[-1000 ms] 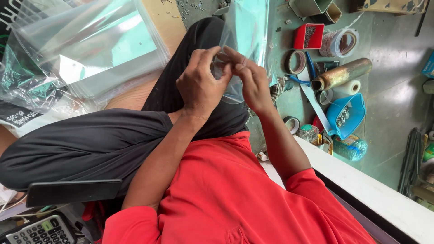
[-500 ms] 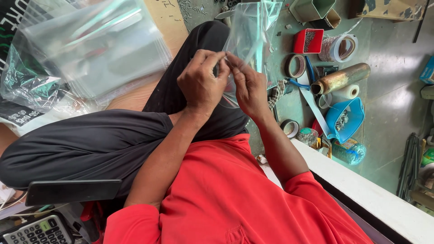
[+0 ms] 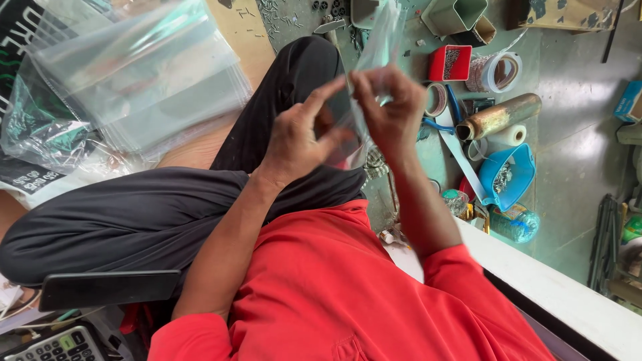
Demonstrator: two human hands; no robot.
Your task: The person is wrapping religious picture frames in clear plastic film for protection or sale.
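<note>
Containers first: red square box (image 3: 449, 63) at 1 o'clock of the hands, w/ small dark bits inside, prob. screws, too small to be sure. Blue scoop-shaped tub (image 3: 506, 176) at 4 o'clock holds small metal pieces. Green open-top box (image 3: 455, 15) at the top edge; contents not visible. Tape rolls (image 3: 493, 72) just right of the red box, brass-coloured cylinder (image 3: 499, 117) below them, lying flat. Clear plastic bottle (image 3: 513, 223) on its side near the white ledge (image 3: 555, 294).

Clear plastic bag (image 3: 378, 41) sits centre frame, above the black-trousered knee (image 3: 301, 67). Long axis runs from the hands up toward 12–1 o'clock; lower end is between the fingers, the far end reaches the top edge. Blurred, so can't tell if its mouth is open.

Left hand (image 3: 301, 137): palm toward the camera, thumb and index finger pinching the bag's lower edge, other fingers curled. Right hand (image 3: 388, 110): back of the hand showing, fingers bent, gripping the same edge from the 3 o'clock side. Fingertips of both nearly meet.

Stack of clear bags (image 3: 134, 73) at 10 o'clock, well apart. Calculator (image 3: 57, 346) and dark phone (image 3: 107, 289) at 7–8 o'clock.
</note>
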